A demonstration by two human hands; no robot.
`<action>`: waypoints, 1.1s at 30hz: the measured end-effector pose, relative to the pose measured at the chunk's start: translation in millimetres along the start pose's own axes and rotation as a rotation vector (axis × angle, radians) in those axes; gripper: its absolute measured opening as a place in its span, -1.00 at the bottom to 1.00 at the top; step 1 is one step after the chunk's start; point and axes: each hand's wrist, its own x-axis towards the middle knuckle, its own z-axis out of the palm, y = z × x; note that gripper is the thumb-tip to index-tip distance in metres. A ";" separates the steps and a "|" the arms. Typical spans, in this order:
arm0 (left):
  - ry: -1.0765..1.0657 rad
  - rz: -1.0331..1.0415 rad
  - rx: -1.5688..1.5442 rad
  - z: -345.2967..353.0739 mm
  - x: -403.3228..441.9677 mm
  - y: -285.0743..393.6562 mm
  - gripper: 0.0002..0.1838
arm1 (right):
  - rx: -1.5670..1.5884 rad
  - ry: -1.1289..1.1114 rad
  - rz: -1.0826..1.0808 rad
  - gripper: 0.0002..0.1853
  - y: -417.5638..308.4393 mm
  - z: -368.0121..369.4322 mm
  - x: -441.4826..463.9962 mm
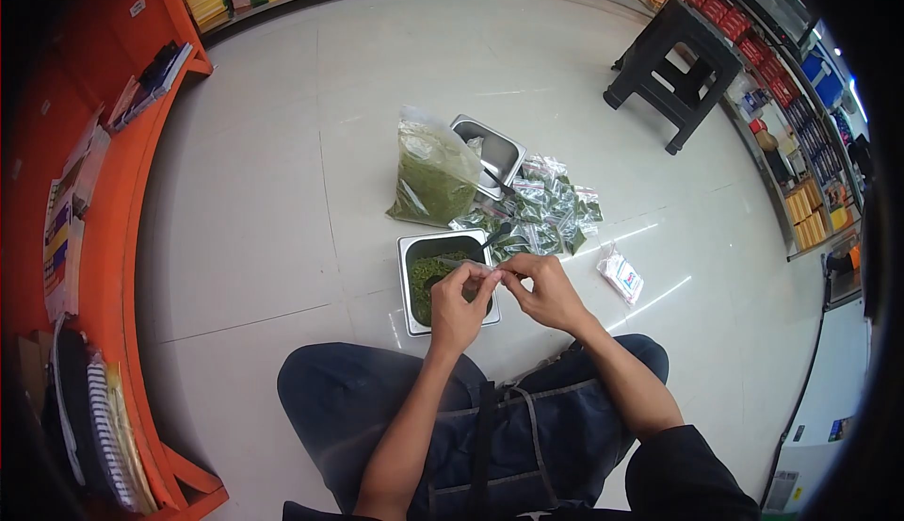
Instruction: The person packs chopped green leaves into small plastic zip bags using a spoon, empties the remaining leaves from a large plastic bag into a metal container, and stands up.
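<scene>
There are two hands [456, 309] [546, 295], two metal pans [406, 281] [501, 154], one large bag [433, 177] and one black stool [676, 36].

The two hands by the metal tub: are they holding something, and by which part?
The left hand and right hand pinch what looks like a small clear bag by an edge; which edge can't be told.
</scene>
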 end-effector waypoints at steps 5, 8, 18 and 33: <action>-0.084 0.041 0.154 4.1 0.2 -5.0 -0.79 | -0.207 0.059 -0.163 -0.90 1.7 4.1 -0.2; -0.101 0.022 0.219 4.9 -0.8 -4.3 -0.76 | -0.366 0.103 -0.202 -0.92 5.4 5.4 -4.7; -0.077 -0.208 -0.061 18.1 -10.8 -8.0 -0.69 | -0.469 0.386 -0.234 -0.84 6.3 6.3 -1.3; -0.254 0.071 0.234 5.5 -8.0 3.5 -0.74 | 0.014 0.047 0.042 -0.84 17.5 4.5 -5.6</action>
